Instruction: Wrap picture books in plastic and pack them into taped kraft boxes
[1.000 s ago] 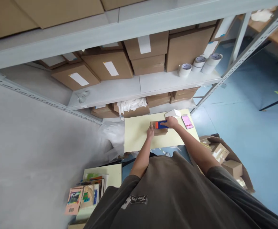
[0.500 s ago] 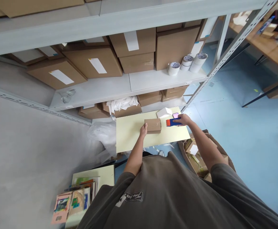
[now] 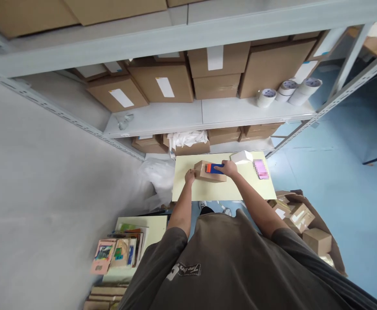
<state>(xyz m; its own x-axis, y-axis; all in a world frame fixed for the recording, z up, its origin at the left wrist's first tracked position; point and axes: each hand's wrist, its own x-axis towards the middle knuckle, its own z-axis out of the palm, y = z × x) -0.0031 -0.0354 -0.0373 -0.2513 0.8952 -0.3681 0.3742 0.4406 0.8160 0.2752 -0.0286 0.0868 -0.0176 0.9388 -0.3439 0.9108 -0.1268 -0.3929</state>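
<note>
A small brown cardboard box [image 3: 201, 173] lies on the pale yellow tabletop [image 3: 188, 193]. My left hand [image 3: 190, 175] grips the box at its left end, fingers closed at the edge. My right hand [image 3: 229, 168] is wrapped around a blue tape dispenser [image 3: 217, 168] with an orange front end. The dispenser is over the top of the box, its orange end pointing left. Whether tape runs from it onto the cardboard is too small to tell. Behind my right hand is a white wedge-shaped object [image 3: 241, 157], and a pink, pixelated flat item [image 3: 261, 169] lies to the right.
A metal shelf rack [image 3: 162, 120] with large cartons [image 3: 162, 82] stands beyond the table. White tape rolls [image 3: 266, 98] sit on its right side. A big open carton [image 3: 335, 254] of small boxes is at lower right. Plastic wrap [image 3: 157, 181] bunches at the table's left.
My right hand has carried the tape dispenser left from beside the box to over its top. The box is now turned and tilted slightly, still in my left hand. The view has shifted left.
</note>
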